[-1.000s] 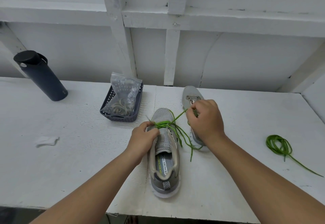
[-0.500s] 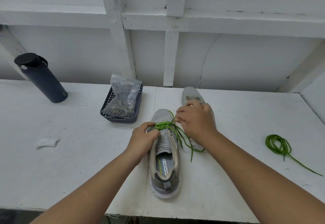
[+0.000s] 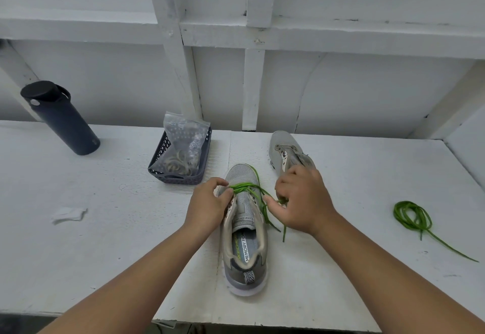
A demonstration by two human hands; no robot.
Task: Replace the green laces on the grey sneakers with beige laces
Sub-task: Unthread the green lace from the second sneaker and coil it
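The left hand (image 3: pixel 210 203) pinches the green lace (image 3: pixel 245 186) between thumb and fingertips at the left eyelets of the near shoe (image 3: pixel 245 231), its grip closed on the strands. The right hand (image 3: pixel 301 199) has thumb and curled fingers closed on a strand of the same lace at the shoe's 3 o'clock side — loose ends trail toward 5 o'clock. The second shoe (image 3: pixel 286 150) lies at 1 o'clock, partly behind the right hand, unlaced. A loose green lace (image 3: pixel 412 215) sits coiled on the table (image 3: pixel 105 228) at 3 o'clock, well apart. At 11 o'clock a basket (image 3: pixel 178 176) holds a bag (image 3: pixel 183 139) — beige laces inside. A bottle (image 3: pixel 61 118) stands far at 10 o'clock
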